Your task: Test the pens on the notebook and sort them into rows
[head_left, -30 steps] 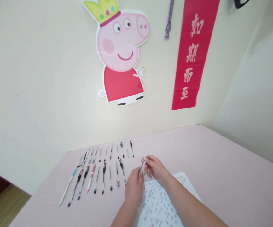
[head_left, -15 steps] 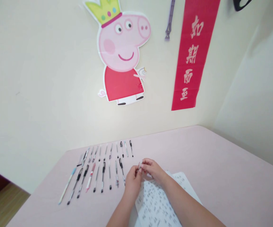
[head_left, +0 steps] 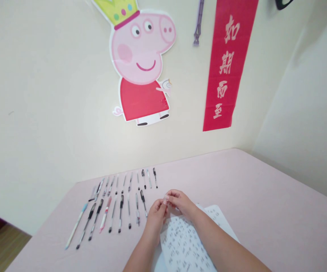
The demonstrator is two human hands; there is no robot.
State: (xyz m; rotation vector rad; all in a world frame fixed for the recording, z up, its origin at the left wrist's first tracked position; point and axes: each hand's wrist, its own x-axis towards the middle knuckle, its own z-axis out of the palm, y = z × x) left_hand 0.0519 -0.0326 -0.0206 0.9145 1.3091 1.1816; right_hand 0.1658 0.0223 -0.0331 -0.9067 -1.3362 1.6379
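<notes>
My left hand [head_left: 157,214] and my right hand [head_left: 179,202] meet above the top edge of a handwritten sheet [head_left: 183,241]. Thumbs and fingers of both are pinched together around something small and pale, mostly hidden, whose kind I cannot make out. Under my wrists lie the sheet and another written page [head_left: 221,221]. Just left of my left hand, a black-capped pen [head_left: 143,203] rests in the front row of pens, beside a clear pen [head_left: 137,209] and a pink pen [head_left: 105,214].
Two rows of several pens cover the table's left side; a blue-topped pen [head_left: 76,226] lies at the front row's left end. The pink table [head_left: 265,196] meets a wall carrying a cartoon pig cutout [head_left: 143,98] and a red banner [head_left: 222,79].
The view has shifted slightly, so wall and pens sit a little further left. Both hands stay together, fingers still pinched, with only a slight shift at the fingertips.
</notes>
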